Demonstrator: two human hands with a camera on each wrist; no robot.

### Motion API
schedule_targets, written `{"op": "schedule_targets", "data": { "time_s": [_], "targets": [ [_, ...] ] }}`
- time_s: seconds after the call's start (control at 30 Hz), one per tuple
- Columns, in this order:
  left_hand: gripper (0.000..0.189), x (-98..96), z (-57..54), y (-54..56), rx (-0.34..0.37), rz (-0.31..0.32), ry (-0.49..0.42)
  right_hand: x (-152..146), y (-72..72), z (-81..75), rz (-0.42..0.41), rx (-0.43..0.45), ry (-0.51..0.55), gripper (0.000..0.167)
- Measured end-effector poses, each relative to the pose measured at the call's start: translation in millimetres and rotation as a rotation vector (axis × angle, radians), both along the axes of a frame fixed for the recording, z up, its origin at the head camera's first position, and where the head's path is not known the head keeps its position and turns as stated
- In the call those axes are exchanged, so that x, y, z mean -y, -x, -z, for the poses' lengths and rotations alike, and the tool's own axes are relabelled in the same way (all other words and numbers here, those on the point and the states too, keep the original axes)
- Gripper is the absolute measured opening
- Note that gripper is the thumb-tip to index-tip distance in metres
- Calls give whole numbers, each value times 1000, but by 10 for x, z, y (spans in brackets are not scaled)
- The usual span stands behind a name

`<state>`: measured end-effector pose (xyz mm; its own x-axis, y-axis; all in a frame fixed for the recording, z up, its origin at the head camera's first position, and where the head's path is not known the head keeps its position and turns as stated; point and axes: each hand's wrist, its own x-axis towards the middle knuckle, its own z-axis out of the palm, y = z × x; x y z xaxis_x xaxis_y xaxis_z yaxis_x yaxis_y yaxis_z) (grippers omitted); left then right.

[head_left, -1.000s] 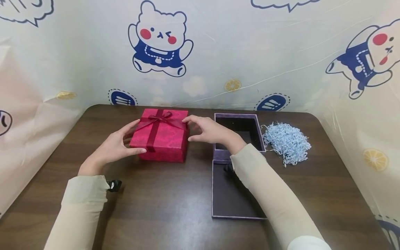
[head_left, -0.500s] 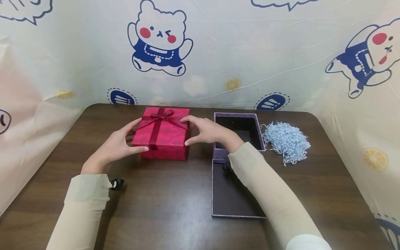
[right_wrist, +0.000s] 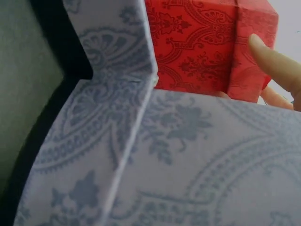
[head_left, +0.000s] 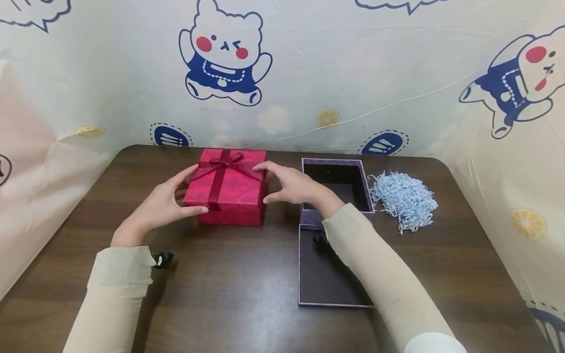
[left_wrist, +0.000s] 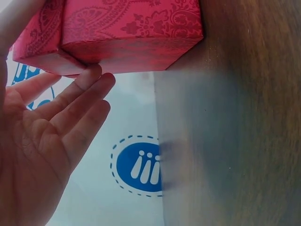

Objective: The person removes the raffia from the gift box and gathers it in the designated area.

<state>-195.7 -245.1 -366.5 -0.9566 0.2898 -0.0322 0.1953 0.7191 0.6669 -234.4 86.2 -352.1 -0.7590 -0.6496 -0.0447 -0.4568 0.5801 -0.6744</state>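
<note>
A red patterned gift box (head_left: pixel 231 189), tied with a dark red ribbon bow (head_left: pixel 226 162), sits toward the back left of the table. From its left side my left hand (head_left: pixel 161 206) holds it, thumb along the front and fingers at the side. In the left wrist view, fingertips (left_wrist: pixel 94 77) meet the lower edge of the red box. My right hand (head_left: pixel 295 185) grips the opposite side, with the index finger over the top edge and the thumb lower down. The right wrist view shows that thumb (right_wrist: pixel 270 56) against the red side.
Right of the red box stands a purple box (head_left: pixel 312 216), uncovered, with a black interior. Its dark-lined lid (head_left: pixel 326 279) lies in front, partly under my right forearm. Light blue shredded paper (head_left: pixel 403 201) is heaped at the right. A printed cloth (head_left: pixel 300 63) hangs behind the table.
The red box has shifted slightly right and then back left, with both hands staying on it. The purple box, lid and shredded paper have stayed put.
</note>
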Motion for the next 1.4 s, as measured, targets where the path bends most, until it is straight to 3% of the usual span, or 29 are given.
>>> {"op": "schedule_targets", "data": {
  "time_s": [0.37,0.87,1.13,1.27,1.4],
  "targets": [
    [104,2,-53,-42,-37,5,-42,32,4,21,49,-102,78,72],
    [93,-34,-165,-102,-133,-38,-113,44,-17,50,123,-139,266,72],
    [93,-91,-252,-131,-185,-13,-188,-11,-39,34,119,-174,370,67],
    [86,-95,-268,-128,-260,8,-234,-37,-73,10,117,-206,390,62],
    [71,-107,-258,-115,-395,13,-284,-61,-110,-19,100,-225,424,58]
  ]
}}
